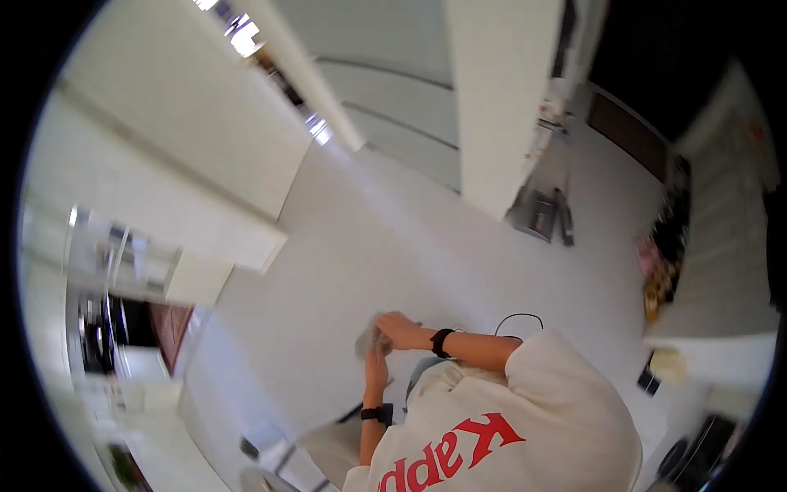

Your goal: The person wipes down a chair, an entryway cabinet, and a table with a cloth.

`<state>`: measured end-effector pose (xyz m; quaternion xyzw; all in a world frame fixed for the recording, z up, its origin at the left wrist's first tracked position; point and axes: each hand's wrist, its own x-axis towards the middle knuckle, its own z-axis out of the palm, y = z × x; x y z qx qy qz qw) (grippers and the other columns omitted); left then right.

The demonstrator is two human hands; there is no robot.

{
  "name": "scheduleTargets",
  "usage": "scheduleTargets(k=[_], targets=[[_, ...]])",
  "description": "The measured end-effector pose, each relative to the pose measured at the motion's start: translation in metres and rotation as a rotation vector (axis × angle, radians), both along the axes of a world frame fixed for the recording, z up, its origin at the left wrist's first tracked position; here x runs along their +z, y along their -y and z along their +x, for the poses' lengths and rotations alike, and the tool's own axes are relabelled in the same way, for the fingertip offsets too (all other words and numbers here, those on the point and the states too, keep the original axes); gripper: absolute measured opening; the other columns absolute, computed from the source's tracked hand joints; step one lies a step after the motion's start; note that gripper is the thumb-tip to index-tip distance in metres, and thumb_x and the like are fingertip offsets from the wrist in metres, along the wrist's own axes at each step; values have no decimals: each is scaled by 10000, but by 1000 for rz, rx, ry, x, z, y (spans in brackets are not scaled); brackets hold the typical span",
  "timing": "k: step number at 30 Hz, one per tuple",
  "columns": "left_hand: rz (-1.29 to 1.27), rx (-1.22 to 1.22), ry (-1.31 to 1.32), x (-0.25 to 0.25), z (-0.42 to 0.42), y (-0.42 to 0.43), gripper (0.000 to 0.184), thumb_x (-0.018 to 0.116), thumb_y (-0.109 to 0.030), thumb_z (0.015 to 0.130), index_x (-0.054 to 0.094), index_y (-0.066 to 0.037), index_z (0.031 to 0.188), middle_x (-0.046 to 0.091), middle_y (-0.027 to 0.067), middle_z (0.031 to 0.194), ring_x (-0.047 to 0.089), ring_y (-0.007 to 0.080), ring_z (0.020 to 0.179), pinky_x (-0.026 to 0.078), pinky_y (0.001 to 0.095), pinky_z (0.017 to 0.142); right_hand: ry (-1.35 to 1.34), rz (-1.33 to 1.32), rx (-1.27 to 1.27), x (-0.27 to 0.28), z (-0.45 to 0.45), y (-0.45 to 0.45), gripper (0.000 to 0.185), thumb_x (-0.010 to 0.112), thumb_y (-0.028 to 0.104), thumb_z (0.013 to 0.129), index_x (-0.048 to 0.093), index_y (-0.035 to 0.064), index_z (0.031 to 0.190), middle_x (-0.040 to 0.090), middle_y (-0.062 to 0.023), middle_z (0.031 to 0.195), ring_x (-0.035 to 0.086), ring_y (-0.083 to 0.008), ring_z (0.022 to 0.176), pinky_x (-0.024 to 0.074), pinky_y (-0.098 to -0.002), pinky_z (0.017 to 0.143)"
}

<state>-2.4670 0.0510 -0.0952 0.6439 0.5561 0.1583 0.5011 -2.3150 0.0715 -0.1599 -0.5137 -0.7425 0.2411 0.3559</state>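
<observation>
The pale floor [361, 238] bears what looks like a grey dustpan [537, 216].

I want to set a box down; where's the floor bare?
The floor is bare between the hands and the pale corner, and toward the tall white panel. It is crowded beside that panel, around the grey items, and at the mixed pile farther right.

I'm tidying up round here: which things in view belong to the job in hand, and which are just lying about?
In hand:
- blurred grey item, at the left hand and right hand

Apparently lying about:
- grey box-like object
- pink item
- pale yellow item
</observation>
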Motion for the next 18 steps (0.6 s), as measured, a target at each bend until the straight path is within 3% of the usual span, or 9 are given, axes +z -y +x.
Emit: scheduleTargets(k=[1,4,5,7,9,10,11,15,18], targets=[[18,-87,-35,0,18,-17,410,340,-294,964,462,72,1103,552,220,1048,523,311,938,398,371,832,61,66,-133,-2,21,-3,224,622,121,699,556,4,879,568,-124,880,522,-322,902,407,-402,785],[35,-339,-34,11,77,-64,428,357,-324,961,497,74,1030,567,220,995,524,297,909,402,376,810,36,-475,-152,30,82,-4,296,619,109,696,589,2,971,545,-152,1119,447,-292,1138,328,-426,966],[46,-455,-6,4,88,-75,428,361,-327,959,498,73,1029,567,219,994,523,296,908,402,375,809,-12,-351,-301,26,90,4,220,623,133,693,623,-5,865,602,-156,1005,529,-298,1031,408,-439,873],[-1,-687,-58,-12,115,-100,404,388,-310,955,506,67,1039,572,198,994,524,267,905,405,360,807,-44,-398,-486,18,112,18,198,617,129,689,628,-13,828,618,-168,923,566,-322,934,449,-432,798],[-39,-981,195,-25,154,-115,383,407,-295,952,507,57,1065,575,179,1013,520,243,922,404,338,822,-62,-299,-647,-2,126,38,176,597,113,678,630,-28,777,623,-200,796,594,-367,774,490,-428,674],[-77,-1112,319,-29,169,-123,374,417,-287,950,507,53,1079,577,169,1023,519,231,930,403,326,830,-118,-379,-764,7,130,51,179,584,107,680,630,-29,786,620,-208,807,592,-368,784,485,-429,684],[-111,-1209,77,-37,184,-133,366,434,-276,946,503,38,1123,583,144,1059,519,202,967,398,296,865,-175,-456,-869,28,139,66,183,572,102,682,630,-31,794,617,-215,818,590,-368,794,481,-430,694],[-168,-1674,-67,-3,260,-122,351,448,-289,938,514,2,1123,605,124,990,540,191,917,418,300,826,-241,-473,-1268,44,134,113,239,529,112,701,619,-33,870,606,-244,889,585,-372,826,462,-432,721],[-42,-1921,70,4,294,-87,295,474,-267,906,539,-9,1032,610,169,910,573,303,835,444,368,735,-508,-482,-1446,54,108,142,278,552,150,759,603,-24,969,639,-173,875,602,-299,824,459,-381,728]])
